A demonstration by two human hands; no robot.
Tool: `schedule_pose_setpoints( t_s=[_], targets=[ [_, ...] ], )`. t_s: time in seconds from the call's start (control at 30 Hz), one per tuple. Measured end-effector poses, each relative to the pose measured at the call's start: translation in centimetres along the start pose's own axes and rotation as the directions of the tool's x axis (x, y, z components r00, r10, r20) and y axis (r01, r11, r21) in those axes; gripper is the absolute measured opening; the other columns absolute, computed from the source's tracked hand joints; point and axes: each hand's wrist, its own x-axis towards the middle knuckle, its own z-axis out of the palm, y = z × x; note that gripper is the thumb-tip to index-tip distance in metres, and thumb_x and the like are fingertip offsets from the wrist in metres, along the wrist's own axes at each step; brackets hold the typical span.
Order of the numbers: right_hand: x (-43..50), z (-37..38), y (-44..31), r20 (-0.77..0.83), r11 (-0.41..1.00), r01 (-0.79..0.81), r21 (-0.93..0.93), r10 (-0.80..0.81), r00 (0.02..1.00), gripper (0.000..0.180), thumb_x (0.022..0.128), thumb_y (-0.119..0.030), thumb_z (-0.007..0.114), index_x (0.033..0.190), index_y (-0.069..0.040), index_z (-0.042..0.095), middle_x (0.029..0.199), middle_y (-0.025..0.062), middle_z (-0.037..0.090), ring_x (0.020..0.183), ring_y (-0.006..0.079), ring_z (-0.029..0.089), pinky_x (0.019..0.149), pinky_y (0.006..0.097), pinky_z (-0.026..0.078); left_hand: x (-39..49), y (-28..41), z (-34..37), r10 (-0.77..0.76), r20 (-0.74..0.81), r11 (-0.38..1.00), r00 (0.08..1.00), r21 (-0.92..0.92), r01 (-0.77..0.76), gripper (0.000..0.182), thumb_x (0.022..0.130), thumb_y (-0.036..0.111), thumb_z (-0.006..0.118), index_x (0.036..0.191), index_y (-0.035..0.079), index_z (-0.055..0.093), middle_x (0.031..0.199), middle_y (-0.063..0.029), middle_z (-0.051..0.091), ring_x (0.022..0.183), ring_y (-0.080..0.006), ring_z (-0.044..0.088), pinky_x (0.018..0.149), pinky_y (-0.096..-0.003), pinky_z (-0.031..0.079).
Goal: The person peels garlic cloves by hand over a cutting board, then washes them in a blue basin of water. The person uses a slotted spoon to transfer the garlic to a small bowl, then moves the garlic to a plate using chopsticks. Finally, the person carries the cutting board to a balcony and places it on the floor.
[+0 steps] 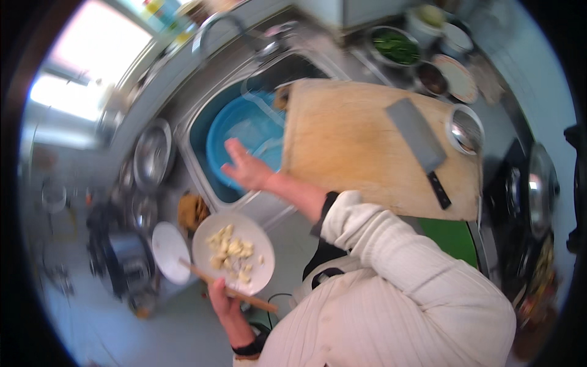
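My left hand point(224, 297) grips a wooden stick point(252, 300), perhaps chopsticks, together with the rim of a pale plate point(204, 247). Pale yellow pieces that look like garlic cloves point(234, 247) lie loose on that plate. Fingers apart and holding nothing, my right hand point(247, 169) is over a blue plastic basin point(224, 124) standing in the steel sink point(183, 137). To its right, a wooden cutting board point(339, 137) covers part of the sink. A cleaver point(419, 137) with a black handle rests on the board.
A faucet point(220, 20) arches behind the sink. Beyond the board are a bowl of green vegetables point(395, 47) and a white bowl point(477, 121). At left stand a white plate point(170, 252), an electric cooker point(126, 257) and a metal basin point(152, 151). A lidded pan point(541, 188) sits far right.
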Motion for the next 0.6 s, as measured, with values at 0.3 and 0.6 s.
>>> schedule_pose_setpoints(
  t_s=[0.3,0.6],
  targets=[
    [-11.0,-17.1,-1.1,-0.304,0.981,-0.033,0.191,0.091,0.948,0.021,0.082,-0.022,0.053,0.085,-0.002,0.058,0.067,0.0052,0.059,0.059,0.0127,0.056,0.053,0.0266,0.045,7.1,-1.2,14.1,-0.107,0.39,0.988,0.915,0.144,0.054,0.057,0.078,0.022,0.048,0.126,-0.001,0.029,0.122,-0.0149,0.042,0.11,-0.028,0.043,0.093,-0.0405,0.037],
    [-34.7,-22.2,-13.4,-0.554,0.84,-0.111,0.531,0.443,0.705,0.033,0.083,-0.024,0.053,0.106,-0.001,0.047,0.078,0.006,0.058,0.055,0.0113,0.056,0.043,0.0238,0.047,0.5,-6.1,30.7,-0.612,0.669,0.791,0.422,0.536,0.296,0.049,0.078,0.009,0.051,0.122,-0.002,0.033,0.115,-0.0154,0.047,0.101,-0.0281,0.05,0.084,-0.0406,0.043]
  ],
)
